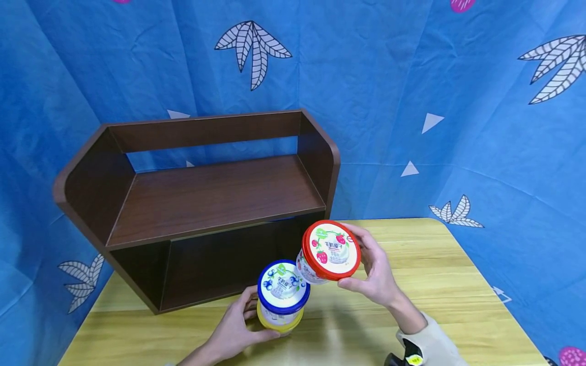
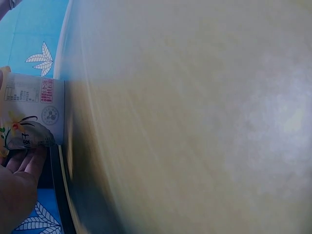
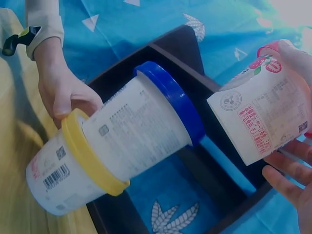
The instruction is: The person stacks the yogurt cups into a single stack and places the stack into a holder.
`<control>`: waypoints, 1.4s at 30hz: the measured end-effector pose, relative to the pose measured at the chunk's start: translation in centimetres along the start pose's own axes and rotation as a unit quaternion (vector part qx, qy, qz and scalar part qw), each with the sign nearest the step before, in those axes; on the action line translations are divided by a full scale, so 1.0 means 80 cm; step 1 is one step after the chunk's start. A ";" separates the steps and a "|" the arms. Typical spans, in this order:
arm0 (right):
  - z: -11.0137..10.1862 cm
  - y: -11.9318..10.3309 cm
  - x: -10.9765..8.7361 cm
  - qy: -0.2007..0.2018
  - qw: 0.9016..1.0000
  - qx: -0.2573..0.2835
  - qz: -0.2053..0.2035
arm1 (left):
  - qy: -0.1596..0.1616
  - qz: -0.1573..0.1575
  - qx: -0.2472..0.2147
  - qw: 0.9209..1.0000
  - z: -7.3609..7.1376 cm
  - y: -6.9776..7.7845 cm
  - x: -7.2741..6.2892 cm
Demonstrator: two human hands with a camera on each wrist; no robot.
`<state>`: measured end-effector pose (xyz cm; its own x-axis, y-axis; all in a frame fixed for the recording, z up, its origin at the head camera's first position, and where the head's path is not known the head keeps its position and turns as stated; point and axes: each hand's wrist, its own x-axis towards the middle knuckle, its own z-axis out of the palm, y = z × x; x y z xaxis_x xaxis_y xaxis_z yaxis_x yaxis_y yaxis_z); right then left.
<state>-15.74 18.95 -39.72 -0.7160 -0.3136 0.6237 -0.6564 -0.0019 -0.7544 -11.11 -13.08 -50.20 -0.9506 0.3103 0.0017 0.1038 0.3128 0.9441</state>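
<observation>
Two white paper tubs stand stacked in front of the shelf unit in the head view. The upper has a blue lid with blueberries, the blue-lidded tub (image 1: pixel 284 287); beneath it the yellow-lidded tub (image 1: pixel 263 319) is mostly hidden from above. My left hand (image 1: pixel 238 325) grips the yellow-lidded tub around its lid, thumb in front. My right hand (image 1: pixel 373 272) holds the red-lidded tub (image 1: pixel 331 249), strawberries on its lid, tilted in the air beside and above the blue lid. The right wrist view shows a gap between the red-lidded tub (image 3: pixel 258 112) and the stack.
A dark brown two-level shelf unit (image 1: pixel 220 198) stands behind the hands, its right end panel near the red-lidded tub. The light wooden table (image 1: pixel 421 259) extends to the right. A blue patterned cloth (image 1: pixel 375 76) hangs behind and at the sides.
</observation>
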 end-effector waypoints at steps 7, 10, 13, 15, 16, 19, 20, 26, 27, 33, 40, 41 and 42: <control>0.013 -0.003 0.008 -0.019 1.000 0.003 -0.007 | -0.003 0.004 0.000 1.000 -0.001 -0.002 -0.001; 0.019 -0.003 0.010 -0.026 1.000 0.012 -0.010 | -0.004 0.004 -0.004 1.000 -0.001 -0.002 -0.001; 0.024 -0.002 0.012 -0.033 0.999 0.015 -0.014 | -0.005 0.003 -0.005 1.000 -0.001 -0.003 -0.001; 0.027 -0.002 0.014 -0.037 0.999 0.014 -0.017 | -0.006 0.002 -0.007 1.000 -0.001 -0.003 -0.001; 0.028 -0.002 0.014 -0.039 0.999 0.014 -0.018 | -0.006 0.002 -0.007 1.000 -0.001 -0.003 -0.001; 0.032 -0.002 0.015 -0.044 0.999 0.017 -0.018 | -0.006 0.000 -0.009 1.000 -0.001 -0.002 0.000; 0.034 -0.001 0.015 -0.045 0.999 0.019 -0.018 | -0.006 -0.001 -0.009 1.000 -0.001 -0.002 0.000; 0.041 0.003 0.015 -0.058 0.998 0.029 -0.015 | -0.008 -0.003 -0.016 1.000 -0.001 -0.002 0.000; 0.041 0.004 0.015 -0.060 0.998 0.029 -0.014 | -0.008 -0.003 -0.016 1.000 -0.001 -0.002 -0.001; 0.045 0.006 0.016 -0.066 0.997 0.029 -0.006 | -0.005 -0.003 -0.015 1.000 0.000 -0.001 0.000; 0.049 0.007 0.019 -0.074 0.997 0.024 0.003 | -0.008 0.003 -0.013 1.000 -0.001 -0.003 0.001; 0.049 0.007 0.020 -0.076 0.997 0.024 0.004 | -0.008 0.003 -0.012 1.000 -0.001 -0.003 0.001; 0.050 0.008 0.021 -0.078 0.997 0.023 0.004 | -0.008 0.003 -0.011 1.000 -0.001 -0.003 0.002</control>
<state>-16.37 14.62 -39.97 -0.6734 -0.4580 0.5803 -0.6361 -0.0408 -0.7705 -11.27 -13.18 -50.38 -0.9455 0.3256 0.0023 0.1023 0.2904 0.9514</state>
